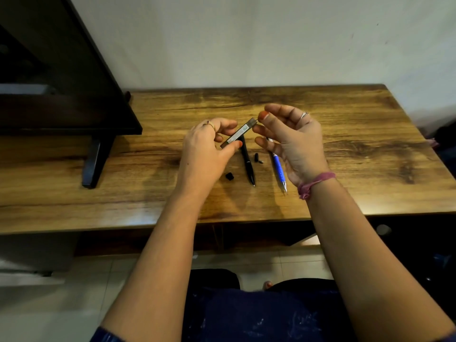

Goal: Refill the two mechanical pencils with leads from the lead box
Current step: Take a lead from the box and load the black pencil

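Note:
My left hand point(204, 146) holds a slim dark lead box point(238, 132) tilted up to the right above the wooden table point(345, 144). My right hand point(293, 141) pinches at the box's upper end with thumb and forefinger; any lead there is too thin to see. A black mechanical pencil point(248, 164) lies on the table below the box, tip toward me. To its right lies a blue mechanical pencil point(279, 166), partly hidden by my right hand. Two small black caps lie loose: one cap point(230, 176) left of the black pencil, another cap point(256, 157) between the pencils.
A dark monitor point(61, 82) on a stand point(95, 164) occupies the table's left side. A pale wall rises behind the table. My lap and the tiled floor show below the table's front edge point(148, 227).

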A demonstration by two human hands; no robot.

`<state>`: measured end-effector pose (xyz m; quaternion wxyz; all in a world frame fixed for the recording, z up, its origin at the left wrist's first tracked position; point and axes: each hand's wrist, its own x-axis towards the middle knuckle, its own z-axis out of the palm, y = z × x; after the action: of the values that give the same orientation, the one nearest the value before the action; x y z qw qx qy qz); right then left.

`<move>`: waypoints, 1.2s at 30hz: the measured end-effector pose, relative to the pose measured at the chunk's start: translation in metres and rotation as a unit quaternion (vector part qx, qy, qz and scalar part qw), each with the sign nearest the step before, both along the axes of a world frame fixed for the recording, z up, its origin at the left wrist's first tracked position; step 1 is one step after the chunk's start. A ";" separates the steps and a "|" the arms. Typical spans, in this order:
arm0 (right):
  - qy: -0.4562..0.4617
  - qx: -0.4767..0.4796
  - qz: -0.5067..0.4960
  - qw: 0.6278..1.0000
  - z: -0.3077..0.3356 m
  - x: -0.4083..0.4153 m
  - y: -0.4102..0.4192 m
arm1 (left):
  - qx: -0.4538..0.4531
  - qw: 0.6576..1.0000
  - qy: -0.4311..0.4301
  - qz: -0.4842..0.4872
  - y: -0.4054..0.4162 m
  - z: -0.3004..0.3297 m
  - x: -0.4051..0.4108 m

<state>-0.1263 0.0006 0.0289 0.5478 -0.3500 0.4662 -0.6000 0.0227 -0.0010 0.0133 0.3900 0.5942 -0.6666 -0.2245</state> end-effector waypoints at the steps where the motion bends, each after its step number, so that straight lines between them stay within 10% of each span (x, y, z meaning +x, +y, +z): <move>1: 0.022 -0.006 -0.001 1.000 0.000 0.000 0.001 | 0.007 1.000 0.002 -0.001 0.000 0.000 0.000; 18: 0.190 -0.096 -0.014 0.977 0.009 0.000 0.002 | 0.070 0.998 0.002 -0.002 -0.001 0.000 -0.001; 36: 0.069 -0.079 -0.087 0.991 0.010 -0.003 -0.004 | 0.088 0.996 -0.008 -0.008 -0.002 0.000 0.006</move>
<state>-0.1290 -0.0033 0.0388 0.4303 -0.3909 0.4830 -0.6548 0.0291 -0.0025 0.0136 0.3291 0.6228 -0.6522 -0.2800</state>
